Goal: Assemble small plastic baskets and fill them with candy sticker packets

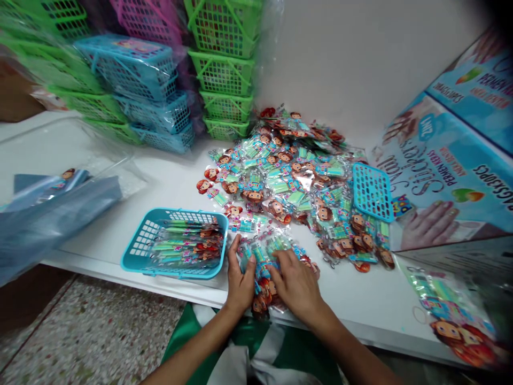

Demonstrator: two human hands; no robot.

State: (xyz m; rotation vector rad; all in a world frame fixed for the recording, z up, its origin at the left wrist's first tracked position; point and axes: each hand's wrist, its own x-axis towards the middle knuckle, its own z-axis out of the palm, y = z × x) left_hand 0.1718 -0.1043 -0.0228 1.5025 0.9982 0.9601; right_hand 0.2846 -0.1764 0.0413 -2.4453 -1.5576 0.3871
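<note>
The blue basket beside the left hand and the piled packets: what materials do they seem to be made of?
Basket: probably molded plastic, satin; smooth rim and regular holes suggest it. Packets: apparently thin clear plastic film, glossy; wrinkles and bright reflections suggest this.

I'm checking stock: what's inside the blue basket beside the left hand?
The blue basket holds many clear packets with green contents. Whatever lies beneath them is covered, unseen.

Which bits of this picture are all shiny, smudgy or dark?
Head view: white glare glints on the packet pile; head view: the blue-grey plastic bag near the picture's left edge looks smeared; head view: the top right corner fades to black.
</note>
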